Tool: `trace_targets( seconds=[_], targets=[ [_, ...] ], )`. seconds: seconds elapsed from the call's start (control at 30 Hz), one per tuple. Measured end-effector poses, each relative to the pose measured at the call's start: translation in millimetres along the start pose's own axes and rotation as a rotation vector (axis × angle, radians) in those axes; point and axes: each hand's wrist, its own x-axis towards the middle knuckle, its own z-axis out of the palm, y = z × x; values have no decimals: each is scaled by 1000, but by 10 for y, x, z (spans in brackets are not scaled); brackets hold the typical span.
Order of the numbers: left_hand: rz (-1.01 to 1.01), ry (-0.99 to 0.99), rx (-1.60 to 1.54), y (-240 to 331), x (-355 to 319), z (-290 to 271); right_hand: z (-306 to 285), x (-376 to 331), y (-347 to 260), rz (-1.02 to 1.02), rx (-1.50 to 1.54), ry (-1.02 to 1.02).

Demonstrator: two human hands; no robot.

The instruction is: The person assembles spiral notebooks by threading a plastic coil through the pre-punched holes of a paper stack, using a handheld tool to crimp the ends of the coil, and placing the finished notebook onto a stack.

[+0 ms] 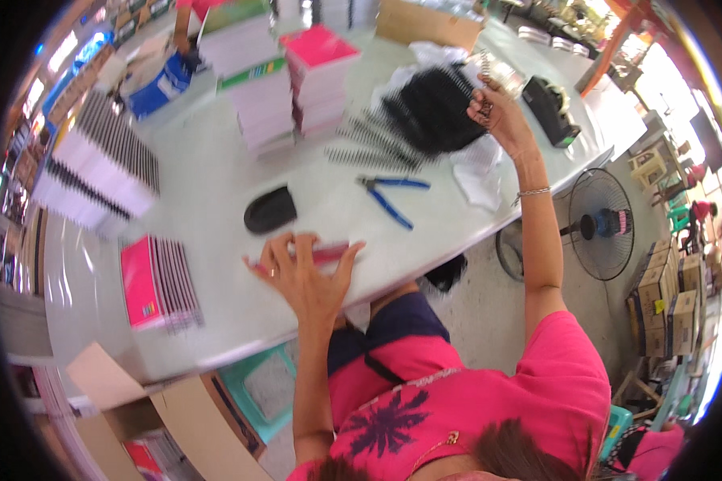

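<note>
My left hand [301, 276] is over the near edge of the table, thumb and fingers spread across a thin pink notebook [329, 254] seen almost edge-on; most of it is hidden by the hand. At the far right, my raised right hand [497, 116] pinches a dark spiral binding coil [485, 68] beside a heap of black coils [429, 112]. Several loose coils [373, 148] lie left of the heap. Blue-handled pliers [393, 196] rest between my hands with their handles spread. A black rounded pad [270, 211] sits just beyond my left hand.
Coil-bound notebooks with pink covers [144, 284] are stacked at left, below a taller bound stack [108, 160]. Tall book piles [321, 80] stand farther back, near a cardboard box [429, 24]. A black device [551, 112] is at the right edge; a fan [602, 224] stands beyond.
</note>
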Motion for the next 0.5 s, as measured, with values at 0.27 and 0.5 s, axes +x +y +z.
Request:
trace_targets(
  seconds=[0.27, 0.5],
  targets=[
    [-32, -12, 23, 1, 2, -36, 1071, -646, 334, 129, -93, -243],
    [-34, -17, 39, 18, 17, -33, 1658, -1113, 593, -176, -709, -436]
  ],
)
